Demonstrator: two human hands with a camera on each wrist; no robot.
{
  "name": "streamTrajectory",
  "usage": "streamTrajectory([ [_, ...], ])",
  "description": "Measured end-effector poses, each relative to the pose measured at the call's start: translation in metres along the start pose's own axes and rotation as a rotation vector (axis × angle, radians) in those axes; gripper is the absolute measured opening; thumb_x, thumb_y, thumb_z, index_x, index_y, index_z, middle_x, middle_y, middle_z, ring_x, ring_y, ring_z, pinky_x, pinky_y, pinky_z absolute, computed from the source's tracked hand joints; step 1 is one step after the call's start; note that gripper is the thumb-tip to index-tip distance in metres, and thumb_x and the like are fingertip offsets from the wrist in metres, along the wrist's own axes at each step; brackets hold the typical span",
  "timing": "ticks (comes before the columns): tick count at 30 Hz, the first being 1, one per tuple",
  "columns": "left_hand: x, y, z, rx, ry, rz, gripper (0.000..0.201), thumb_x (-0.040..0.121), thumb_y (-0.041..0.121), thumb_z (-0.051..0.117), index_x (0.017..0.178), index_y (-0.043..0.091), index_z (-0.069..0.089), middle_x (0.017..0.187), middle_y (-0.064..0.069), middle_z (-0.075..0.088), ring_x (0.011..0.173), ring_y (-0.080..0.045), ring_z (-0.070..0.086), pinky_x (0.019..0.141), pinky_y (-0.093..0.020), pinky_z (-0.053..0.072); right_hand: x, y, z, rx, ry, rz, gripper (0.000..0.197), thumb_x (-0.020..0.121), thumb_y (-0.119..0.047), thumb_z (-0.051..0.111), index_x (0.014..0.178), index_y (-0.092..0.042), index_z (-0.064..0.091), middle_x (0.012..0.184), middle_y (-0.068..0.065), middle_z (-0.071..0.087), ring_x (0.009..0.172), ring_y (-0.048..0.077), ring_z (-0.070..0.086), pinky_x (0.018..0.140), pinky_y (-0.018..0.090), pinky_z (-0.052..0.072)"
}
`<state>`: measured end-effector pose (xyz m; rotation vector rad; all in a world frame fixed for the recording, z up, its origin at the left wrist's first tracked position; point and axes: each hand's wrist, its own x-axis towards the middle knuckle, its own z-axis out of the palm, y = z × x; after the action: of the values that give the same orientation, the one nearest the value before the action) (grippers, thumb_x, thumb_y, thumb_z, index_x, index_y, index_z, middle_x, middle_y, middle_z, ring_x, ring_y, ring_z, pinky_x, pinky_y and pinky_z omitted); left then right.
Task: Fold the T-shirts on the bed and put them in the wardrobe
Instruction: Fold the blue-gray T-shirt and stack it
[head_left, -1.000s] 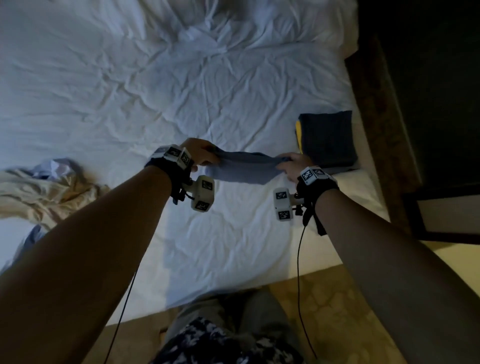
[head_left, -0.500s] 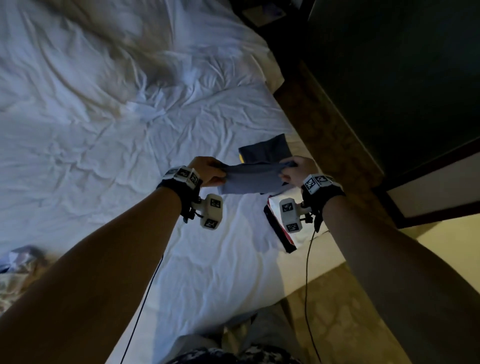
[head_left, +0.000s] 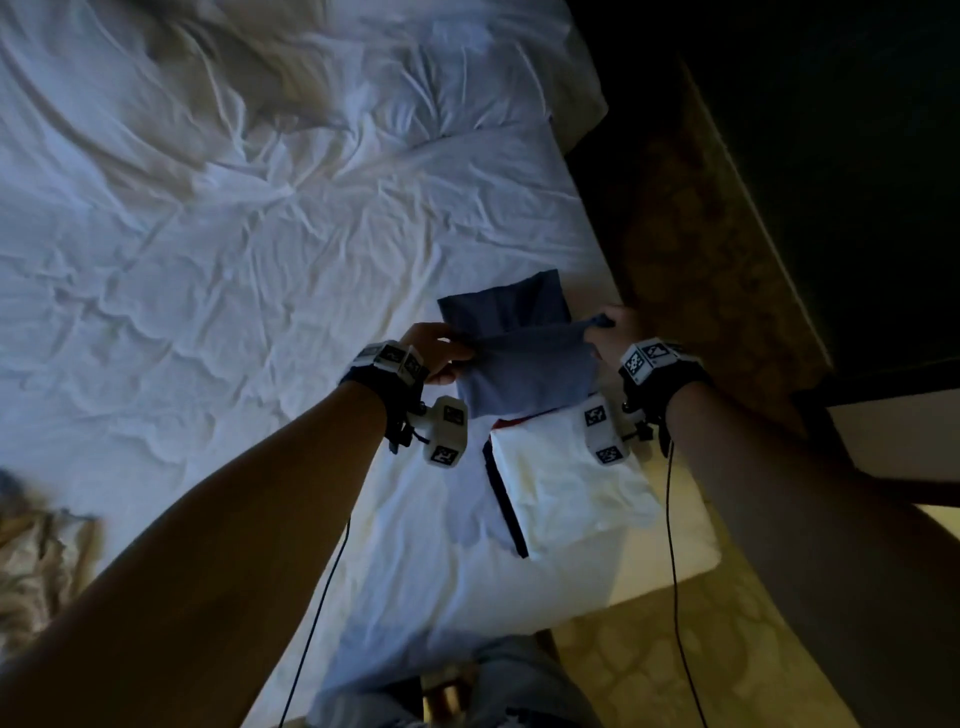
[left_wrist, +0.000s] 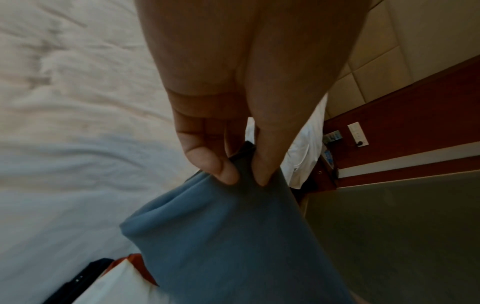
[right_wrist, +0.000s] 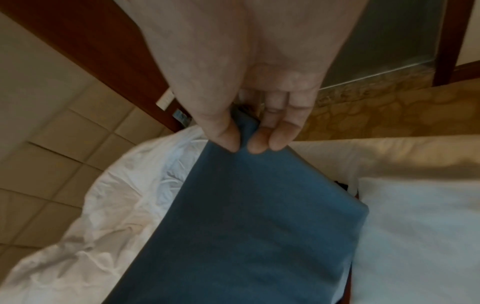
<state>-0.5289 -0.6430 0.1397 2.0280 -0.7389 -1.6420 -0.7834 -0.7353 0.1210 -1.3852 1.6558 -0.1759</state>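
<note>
Both hands are up over the bed (head_left: 218, 291), a folded blue shirt (head_left: 524, 371) stretched between them just right of the frame's centre. The left hand (head_left: 434, 353) pinches its left edge; from the wrist, thumb and fingers (left_wrist: 226, 168) clamp a bunched corner of the cloth (left_wrist: 233, 236). The right hand (head_left: 610, 332) pinches the opposite top corner, thumb against two fingertips (right_wrist: 257, 144), and the shirt (right_wrist: 246, 216) hangs down flat from that grip. It is clear of the sheet, hanging in the air above the folded clothes on the bed's right edge. Beyond it, a dark folded shirt (head_left: 506, 306) lies on the sheet. Below it, towards the lower right, sits a white folded shirt (head_left: 566, 493) with a dark and red edge down its left side; whether the blue one's hem brushes it is hard to tell in this dim light. At the far lower left a crumpled beige garment (head_left: 36, 566) lies blurred on the sheet. Along the right of the frame runs a patterned floor (head_left: 691, 249), then a dark panel (head_left: 857, 130).
</note>
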Motion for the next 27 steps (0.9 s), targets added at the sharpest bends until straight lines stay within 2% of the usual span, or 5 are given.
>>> streamTrajectory([
  [9, 0.096, 0.008, 0.014, -0.099, 0.202, -0.131, 0.024, 0.088, 0.010, 0.068, 0.112, 0.008, 0.065, 0.073, -0.008, 0.060, 0.058, -0.019, 0.057, 0.046, -0.021, 0.049, 0.117, -0.008, 0.019, -0.149, -0.119, 0.004, 0.015, 0.082, -0.016, 0.056, 0.085, -0.028, 0.063, 0.091, 0.008, 0.067, 0.085, 0.032, 0.067, 0.079, 0.045, 0.059],
  [12, 0.132, 0.004, 0.008, -0.047, 0.271, -0.158, 0.024, 0.085, 0.011, 0.070, 0.108, 0.007, 0.066, 0.080, -0.009, 0.063, 0.069, -0.024, 0.061, 0.067, -0.033, 0.058, 0.146, -0.012, 0.037, -0.145, -0.135, 0.007, 0.012, 0.085, -0.015, 0.056, 0.095, -0.021, 0.060, 0.095, 0.007, 0.065, 0.090, 0.033, 0.066, 0.084, 0.048, 0.057],
  [17, 0.170, -0.007, 0.007, -0.120, 0.293, -0.208, 0.023, 0.082, 0.012, 0.069, 0.103, 0.003, 0.067, 0.082, -0.008, 0.064, 0.078, -0.025, 0.062, 0.079, -0.036, 0.056, 0.164, -0.016, 0.050, -0.183, -0.078, -0.011, 0.024, 0.093, -0.027, 0.049, 0.106, -0.009, 0.060, 0.101, 0.005, 0.062, 0.091, 0.019, 0.058, 0.076, 0.029, 0.042],
  [20, 0.157, 0.005, 0.008, -0.240, 0.226, -0.227, 0.035, 0.090, 0.005, 0.059, 0.124, -0.002, 0.054, 0.103, -0.017, 0.059, 0.090, -0.030, 0.062, 0.084, -0.044, 0.055, 0.173, -0.005, 0.055, -0.126, -0.084, -0.001, 0.031, 0.087, -0.038, 0.053, 0.096, -0.010, 0.063, 0.095, 0.005, 0.069, 0.091, 0.021, 0.065, 0.069, 0.026, 0.041],
  [27, 0.086, 0.022, 0.008, -0.353, 0.123, -0.285, 0.016, 0.097, 0.014, 0.052, 0.082, 0.015, 0.058, 0.082, -0.004, 0.064, 0.076, -0.019, 0.062, 0.066, -0.030, 0.051, 0.122, -0.011, 0.053, 0.087, -0.233, 0.198, 0.036, 0.092, -0.010, 0.053, 0.127, -0.001, 0.058, 0.089, 0.012, 0.060, 0.080, 0.026, 0.059, 0.079, 0.038, 0.057],
])
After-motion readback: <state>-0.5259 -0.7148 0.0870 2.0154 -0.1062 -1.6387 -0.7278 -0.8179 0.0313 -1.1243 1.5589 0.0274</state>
